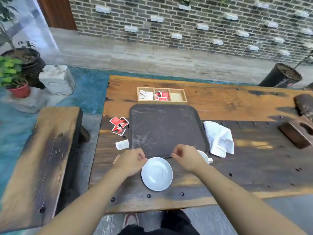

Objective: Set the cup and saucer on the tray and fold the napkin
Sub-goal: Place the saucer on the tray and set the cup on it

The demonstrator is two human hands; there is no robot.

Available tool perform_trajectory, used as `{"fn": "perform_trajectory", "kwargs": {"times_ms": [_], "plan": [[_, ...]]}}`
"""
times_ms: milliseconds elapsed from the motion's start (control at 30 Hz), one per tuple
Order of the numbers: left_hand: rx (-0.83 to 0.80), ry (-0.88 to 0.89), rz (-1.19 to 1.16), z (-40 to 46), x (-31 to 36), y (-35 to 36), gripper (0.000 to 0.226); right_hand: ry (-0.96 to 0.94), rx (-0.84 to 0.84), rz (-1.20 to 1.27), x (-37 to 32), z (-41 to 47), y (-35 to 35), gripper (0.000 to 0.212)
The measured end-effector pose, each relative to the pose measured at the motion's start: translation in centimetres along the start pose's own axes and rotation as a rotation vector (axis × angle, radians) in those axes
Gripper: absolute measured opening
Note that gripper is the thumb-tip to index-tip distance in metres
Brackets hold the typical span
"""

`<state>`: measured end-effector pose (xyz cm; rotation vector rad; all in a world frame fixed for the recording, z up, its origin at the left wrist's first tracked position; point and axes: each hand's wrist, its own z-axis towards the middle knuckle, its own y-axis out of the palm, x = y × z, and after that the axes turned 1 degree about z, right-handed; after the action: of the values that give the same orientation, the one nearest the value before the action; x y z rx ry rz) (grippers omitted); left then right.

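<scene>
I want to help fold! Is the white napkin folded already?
Not yet. The white cloth napkin lies crumpled beside the dark tray.

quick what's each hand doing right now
Left hand: loosely curled at the saucer rim, holding nothing.
Right hand: loosely curled near the tray edge, empty.

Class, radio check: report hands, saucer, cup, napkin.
Both hands, left hand and right hand, empty at tray edge. Saucer, cup off tray. Napkin unfolded. Nothing blocking.
</scene>
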<state>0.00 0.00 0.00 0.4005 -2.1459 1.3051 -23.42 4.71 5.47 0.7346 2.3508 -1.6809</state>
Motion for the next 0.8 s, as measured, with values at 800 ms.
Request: {"fn": "perform_trajectory", "kwargs": {"times_ms": [800], "plan": [[-0.071,-0.507,-0.575,0.5,-4.2,9.7,0.028,0.428,-0.256,0.491,6.4,3.5,10.3,0.015]]}}
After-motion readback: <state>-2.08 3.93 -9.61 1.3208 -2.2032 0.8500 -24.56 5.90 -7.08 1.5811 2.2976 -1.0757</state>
